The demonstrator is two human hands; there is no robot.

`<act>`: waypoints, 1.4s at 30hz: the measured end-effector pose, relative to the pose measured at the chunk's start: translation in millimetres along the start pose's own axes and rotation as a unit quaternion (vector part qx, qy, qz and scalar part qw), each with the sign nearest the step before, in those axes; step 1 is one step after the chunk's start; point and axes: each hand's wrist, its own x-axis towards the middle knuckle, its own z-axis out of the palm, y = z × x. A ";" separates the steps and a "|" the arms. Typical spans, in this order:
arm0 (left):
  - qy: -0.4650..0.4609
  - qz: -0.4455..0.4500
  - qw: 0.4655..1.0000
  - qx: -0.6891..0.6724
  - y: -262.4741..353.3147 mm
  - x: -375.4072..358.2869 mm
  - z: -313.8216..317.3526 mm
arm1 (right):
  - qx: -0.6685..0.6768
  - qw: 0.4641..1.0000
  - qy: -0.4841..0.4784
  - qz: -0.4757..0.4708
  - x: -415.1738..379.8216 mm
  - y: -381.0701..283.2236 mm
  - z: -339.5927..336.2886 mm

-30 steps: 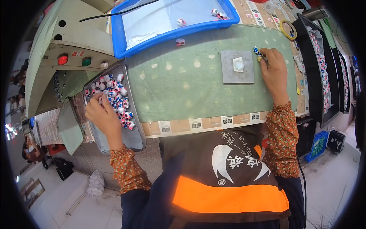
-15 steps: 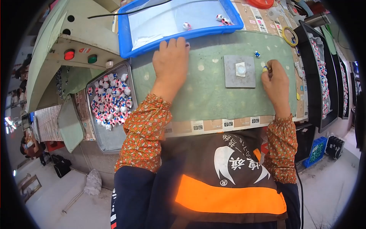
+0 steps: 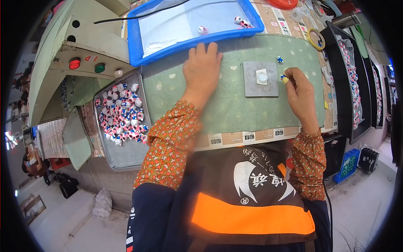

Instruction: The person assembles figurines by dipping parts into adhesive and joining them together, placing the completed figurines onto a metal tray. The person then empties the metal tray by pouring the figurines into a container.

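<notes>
My left hand (image 3: 202, 69) is over the green mat (image 3: 226, 111), just in front of the blue tray (image 3: 197, 45). Its fingers are curled down and closed, and whatever they hold is hidden beneath them. To the right, my right hand (image 3: 300, 92) pinches a small blue piece (image 3: 283, 77) between thumb and forefinger, with something yellow at the fingertip. Beside it lies a grey square plate (image 3: 249, 86) bearing a white pad with a round, clear centre (image 3: 262, 77). Another small blue-and-white piece (image 3: 280, 59) rests on the mat behind the right hand.
Several pink-and-white figure heads (image 3: 202, 30) lie in the blue tray. A metal tray (image 3: 126, 161) full of similar pieces stands left, below a machine with a red button (image 3: 74, 63) and green button (image 3: 99, 67). Black bins (image 3: 357, 122) and a tape roll (image 3: 315, 39) are at right.
My left hand has moved right and slightly down along the blue tray's front edge. My right hand has shifted a little left, bringing the blue piece closer to the grey plate.
</notes>
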 end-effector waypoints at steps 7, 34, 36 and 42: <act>0.035 0.003 0.994 -0.103 -6.6 -4.9 -8.8 | 0.084 0.995 -0.053 -0.030 2.0 -15.7 13.7; -0.194 -0.333 0.421 -0.821 37.6 -101.7 -45.3 | 0.243 0.964 -0.108 0.025 -13.2 -50.2 27.2; -0.190 -0.328 0.427 -0.821 40.6 -104.7 -42.2 | 0.263 0.958 -0.109 0.031 -24.5 -62.7 33.3; -0.166 -0.312 0.483 -0.801 49.2 -106.8 -40.8 | 0.279 0.954 -0.104 0.027 -40.6 -78.7 46.8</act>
